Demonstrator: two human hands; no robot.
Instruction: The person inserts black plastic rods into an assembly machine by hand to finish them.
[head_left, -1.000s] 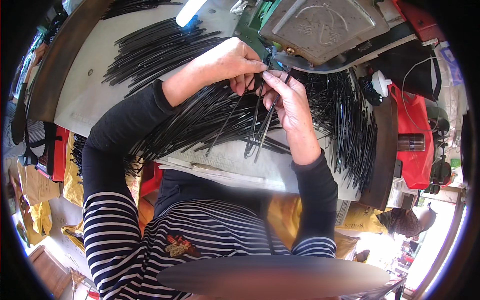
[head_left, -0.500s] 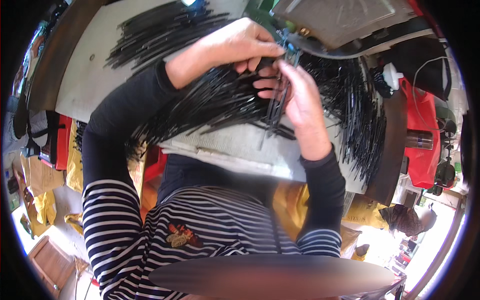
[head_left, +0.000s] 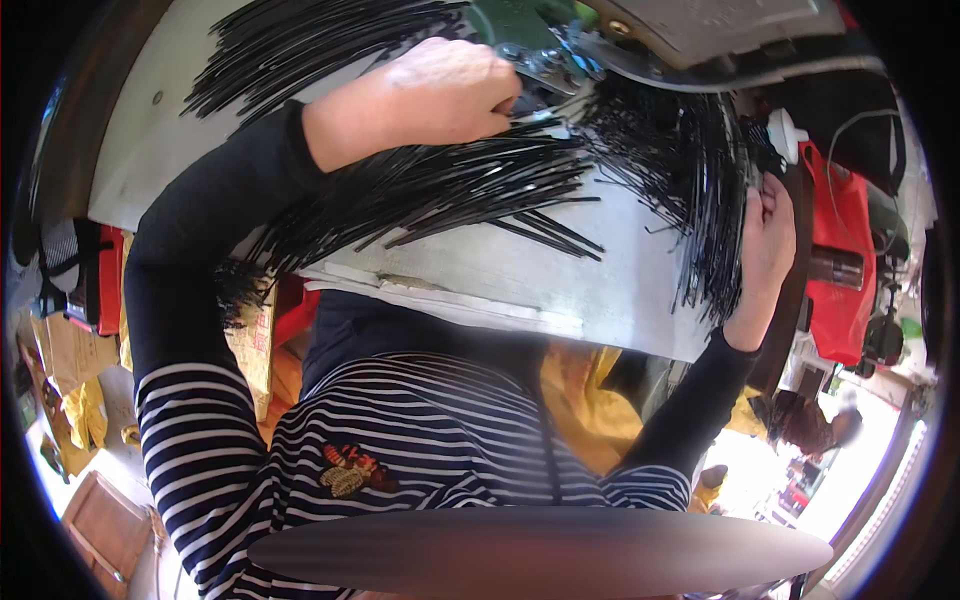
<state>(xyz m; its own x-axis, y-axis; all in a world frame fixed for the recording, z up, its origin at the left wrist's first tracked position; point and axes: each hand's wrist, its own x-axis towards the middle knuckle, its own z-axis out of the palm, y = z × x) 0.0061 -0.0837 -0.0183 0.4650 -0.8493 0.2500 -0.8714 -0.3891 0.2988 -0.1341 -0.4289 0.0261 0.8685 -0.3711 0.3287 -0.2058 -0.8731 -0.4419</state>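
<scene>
Many thin black strips, like cut cable pieces, lie in heaps on a pale tabletop (head_left: 480, 275). My left hand (head_left: 440, 92) is closed above the middle heap (head_left: 450, 190), by the metal head of a green machine (head_left: 545, 68). Its fingertips are turned away, so whatever they hold is hidden. At the outer edge of the right heap (head_left: 680, 180), my right hand (head_left: 770, 235) has its fingers curled together against the strip ends. I cannot make out what is between them. Another heap of straighter strips (head_left: 300, 50) lies beyond my left forearm.
A dark curved rim (head_left: 700, 85) crosses the far right of the machine. Red bags (head_left: 838, 260) hang beyond the table's right edge, near a white bottle-like object (head_left: 785, 135). Yellow sacks (head_left: 590, 410) lie below the table, and a wooden stool (head_left: 105, 525) stands at lower left.
My hands were together at the machine with several strips in the right one. The right hand has moved right to the right heap; the left has drawn slightly left and closed.
</scene>
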